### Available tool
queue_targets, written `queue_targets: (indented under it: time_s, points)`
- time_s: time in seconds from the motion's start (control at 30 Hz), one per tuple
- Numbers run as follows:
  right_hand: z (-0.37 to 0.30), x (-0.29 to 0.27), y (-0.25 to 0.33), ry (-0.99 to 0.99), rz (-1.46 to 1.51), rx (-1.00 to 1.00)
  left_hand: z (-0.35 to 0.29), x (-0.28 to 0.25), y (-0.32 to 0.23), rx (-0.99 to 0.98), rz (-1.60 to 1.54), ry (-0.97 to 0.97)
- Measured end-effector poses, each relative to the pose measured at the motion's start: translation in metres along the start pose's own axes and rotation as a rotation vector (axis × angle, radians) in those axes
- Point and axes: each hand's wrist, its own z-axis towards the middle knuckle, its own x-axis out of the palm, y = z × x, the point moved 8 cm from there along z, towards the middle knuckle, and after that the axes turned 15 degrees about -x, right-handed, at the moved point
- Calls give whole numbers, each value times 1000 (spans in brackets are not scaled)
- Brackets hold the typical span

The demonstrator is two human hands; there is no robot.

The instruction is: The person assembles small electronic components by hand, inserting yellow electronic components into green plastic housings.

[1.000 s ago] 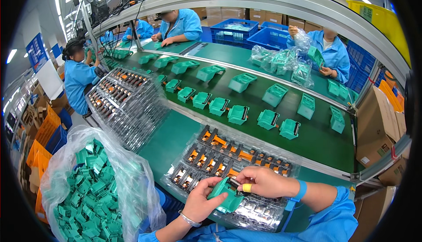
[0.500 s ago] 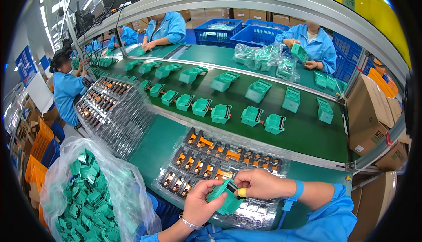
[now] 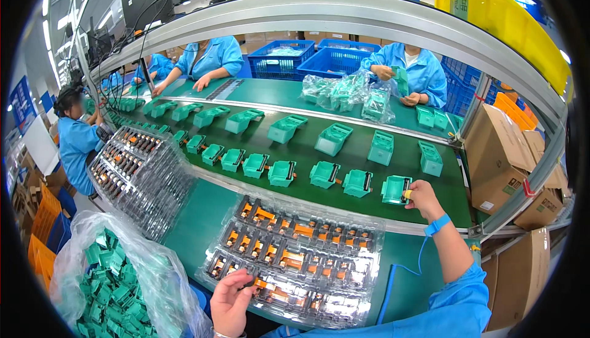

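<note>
On the conveyor, a green plastic housing [image 3: 393,189] with a black part along its right edge sits at the right end of the near row. My right hand [image 3: 424,198], a yellow cover on one finger, pinches that edge. Lower down, my left hand [image 3: 230,301] reaches to the near left of a clear plastic tray [image 3: 203,269]. Its thumb and forefinger are closed around the end of a black-and-orange part [image 3: 265,285] lying in the tray. Rows of similar parts fill much of the tray. A blue wrist strap [image 3: 437,224] circles my right wrist.
A clear bag [image 3: 157,258] of loose green pieces stands at left, beside stacked clear trays [image 3: 144,181]. Two rows of housings ride the green conveyor [image 3: 295,153]. A metal frame [image 3: 295,12] arches overhead. Co-workers sit across the belt; one handles a green housing [image 3: 401,81].
The green housing has gone from both my hands above the tray to the conveyor, with my right hand still on it. My left hand has let go and moved down-left to the tray.
</note>
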Motion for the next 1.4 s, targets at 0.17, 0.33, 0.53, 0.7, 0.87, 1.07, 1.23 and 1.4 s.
queue_targets:
  time_s: [0.17, 0.33, 0.53, 0.7, 0.87, 1.07, 1.23, 1.4]
  points:
    - [35, 17, -47, 10, 63, 109, -25, -28, -16, 71, 26, -123]
    - [56, 30, -67, 3, 81, 130, -58, -64, -20, 97, 51, -274]
    - [12, 85, 60, 12, -308, -514, -69, -103, -1, 65, 14, -376]
    - [-99, 253, 185, 904, 1, -668, -66, -78, -20, 111, -50, -310]
    - [-99, 332, 195, 844, -605, -774, -101, -62, -45, 167, 158, -243]
    - [-93, 360, 182, 703, -610, -813, -210, -147, -95, 293, 878, -888]
    - [-77, 353, 184, 623, -347, -705, -252, -259, -123, -16, 1074, -1158]
    - [-62, 342, 158, 656, 86, -439, -185, -327, -132, -39, 1102, -1025]
